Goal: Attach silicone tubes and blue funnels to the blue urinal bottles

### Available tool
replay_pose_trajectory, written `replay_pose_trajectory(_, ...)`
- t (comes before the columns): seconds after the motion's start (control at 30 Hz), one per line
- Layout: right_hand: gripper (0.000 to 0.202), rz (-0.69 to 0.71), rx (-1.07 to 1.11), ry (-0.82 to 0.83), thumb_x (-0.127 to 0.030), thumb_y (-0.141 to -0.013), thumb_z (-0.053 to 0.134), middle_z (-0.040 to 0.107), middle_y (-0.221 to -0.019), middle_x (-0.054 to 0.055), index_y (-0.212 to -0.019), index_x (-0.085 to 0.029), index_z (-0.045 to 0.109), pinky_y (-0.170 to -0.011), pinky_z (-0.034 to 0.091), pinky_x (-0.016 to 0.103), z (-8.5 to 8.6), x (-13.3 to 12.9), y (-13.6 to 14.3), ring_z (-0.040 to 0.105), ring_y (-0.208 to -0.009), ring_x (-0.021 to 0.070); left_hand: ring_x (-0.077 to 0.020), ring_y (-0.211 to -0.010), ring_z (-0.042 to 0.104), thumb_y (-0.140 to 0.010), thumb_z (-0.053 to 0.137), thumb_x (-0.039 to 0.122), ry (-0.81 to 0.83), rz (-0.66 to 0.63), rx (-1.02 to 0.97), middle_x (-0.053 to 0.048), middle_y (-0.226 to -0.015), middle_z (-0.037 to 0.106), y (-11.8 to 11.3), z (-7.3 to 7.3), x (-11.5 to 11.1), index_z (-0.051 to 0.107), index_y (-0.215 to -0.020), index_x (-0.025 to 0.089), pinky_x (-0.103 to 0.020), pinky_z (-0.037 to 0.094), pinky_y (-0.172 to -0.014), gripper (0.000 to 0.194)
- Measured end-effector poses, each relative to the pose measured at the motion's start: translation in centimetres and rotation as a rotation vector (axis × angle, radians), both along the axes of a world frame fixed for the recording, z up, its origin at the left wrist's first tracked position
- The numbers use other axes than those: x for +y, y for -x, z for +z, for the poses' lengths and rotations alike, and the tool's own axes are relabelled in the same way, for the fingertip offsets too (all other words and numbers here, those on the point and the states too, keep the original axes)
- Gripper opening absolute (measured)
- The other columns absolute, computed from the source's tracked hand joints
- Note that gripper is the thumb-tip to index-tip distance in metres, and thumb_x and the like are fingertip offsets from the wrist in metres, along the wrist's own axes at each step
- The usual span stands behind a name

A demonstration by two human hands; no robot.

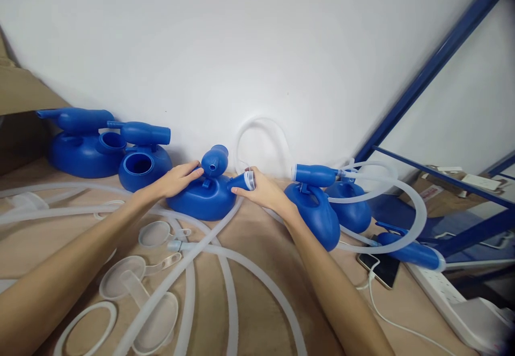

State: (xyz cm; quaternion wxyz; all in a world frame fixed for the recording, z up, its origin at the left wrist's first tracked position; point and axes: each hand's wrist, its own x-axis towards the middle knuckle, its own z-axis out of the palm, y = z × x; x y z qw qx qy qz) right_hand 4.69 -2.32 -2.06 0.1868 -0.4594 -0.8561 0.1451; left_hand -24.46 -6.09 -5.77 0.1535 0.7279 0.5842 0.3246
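Blue bottle (pixel 201 200) sits on tan desk (pixel 257 313), approx. centre, nr white wall (pixel 201 50), w/ blue bulb piece (pixel 215 160) mounted on top. L hand (pixel 183 179) lies on bottle's L shoulder, fingers pointing twd bulb piece; some fingers hidden, so can't tell how far that grip is closed. R hand (pixel 263 188) at R side: grip pinching translucent cap (pixel 250 180) on end of flared neck (pixel 238 183), thumb on near side.

L of hands: far-L bottle (pixel 86 157) & next bottle (pixel 161 162), side by side, each w/ a blue piece on top. Cardboard box (pixel 32 88) at far L edge.

R of hands: near-R bottle (pixel 322 222) partly in front of rear-R bottle (pixel 361 206); tubing (pixel 418 211) loops beside them. Loose blue piece (pixel 414 250) lies by phone (pixel 386 274) & white power strip (pixel 436 291). Blue metal frame (pixel 438 62) stands far R.

Foreground, btwn & under forearms: clear tubes (pixel 190 291) crossing, plus clear lids (pixel 155 234) w/ straps & white ring (pixel 112 318).
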Motion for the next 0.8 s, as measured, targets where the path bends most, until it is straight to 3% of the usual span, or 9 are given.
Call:
replay_pose_trajectory(0.17, 0.085, 0.005, -0.132, -0.123, -0.061, -0.091, 0.063, 0.068, -0.132, 0.023, -0.156, -0.012, 0.036, -0.096, 0.049, 0.045, 0.6, -1.0, 0.6, 0.067, -0.119, 0.0413, -0.0355, -0.117, 0.064, -0.090, 0.032, 0.077, 0.003, 0.023, 0.022, -0.011, -0.112, 0.075, -0.2, 0.0, 0.3, 0.064, -0.104, 0.020, -0.044, 0.045, -0.106, 0.067)
replay_pose_trajectory(0.33, 0.083, 0.105, -0.235, -0.185, -0.056, -0.096, 0.058, 0.066, -0.135, 0.025, -0.160, -0.011, 0.030, -0.099, 0.047, 0.049, 1.0, -0.6, 0.6, 0.065, -0.122, 0.0423, -0.0362, -0.115, 0.065, -0.088, 0.029, 0.080, 0.008, 0.051, 0.041, -0.011, -0.115, 0.075, -0.3, 0.0, 0.5, 0.065, -0.108, 0.022, -0.047, 0.044, -0.107, 0.071)
replay_pose_trajectory(0.5, 0.084, 0.188, -0.221, -0.205, -0.055, -0.098, 0.055, 0.053, -0.153, 0.023, -0.164, -0.012, 0.024, -0.105, 0.045, 0.050, 0.8, 0.2, 0.2, 0.060, -0.130, 0.0407, -0.0373, -0.115, 0.065, -0.088, 0.028, 0.080, 0.009, 0.087, 0.054, -0.011, -0.111, 0.075, -0.4, -0.2, 0.5, 0.066, -0.103, 0.023, -0.048, 0.045, -0.106, 0.070)
replay_pose_trajectory(0.57, 0.083, 0.230, -0.195, -0.221, -0.055, -0.099, 0.053, 0.049, -0.157, 0.021, -0.164, -0.014, 0.023, -0.105, 0.045, 0.050, 0.5, 0.6, 0.0, 0.059, -0.132, 0.0395, -0.0377, -0.116, 0.065, -0.088, 0.028, 0.079, 0.004, 0.098, 0.057, -0.012, -0.110, 0.075, -0.5, -0.2, 0.5, 0.065, -0.102, 0.023, -0.049, 0.045, -0.106, 0.069)
replay_pose_trajectory(0.67, 0.083, 0.264, -0.142, -0.248, -0.054, -0.099, 0.053, 0.057, -0.150, 0.018, -0.165, -0.015, 0.022, -0.102, 0.048, 0.049, -0.4, 1.1, 0.0, 0.062, -0.127, 0.0368, -0.0379, -0.115, 0.065, -0.087, 0.028, 0.079, -0.005, 0.104, 0.060, -0.012, -0.111, 0.075, -0.6, -0.2, 0.5, 0.065, -0.102, 0.022, -0.049, 0.045, -0.105, 0.069)
replay_pose_trajectory(0.8, 0.083, 0.155, 0.041, -0.321, -0.048, -0.091, 0.063, 0.067, -0.134, 0.014, -0.161, -0.014, 0.033, -0.098, 0.052, 0.042, -2.6, 1.1, 0.9, 0.067, -0.117, 0.0309, -0.0375, -0.114, 0.066, -0.087, 0.031, 0.077, -0.019, 0.109, 0.068, -0.011, -0.116, 0.075, -0.7, -0.2, 0.5, 0.066, -0.101, 0.023, -0.048, 0.046, -0.103, 0.066)
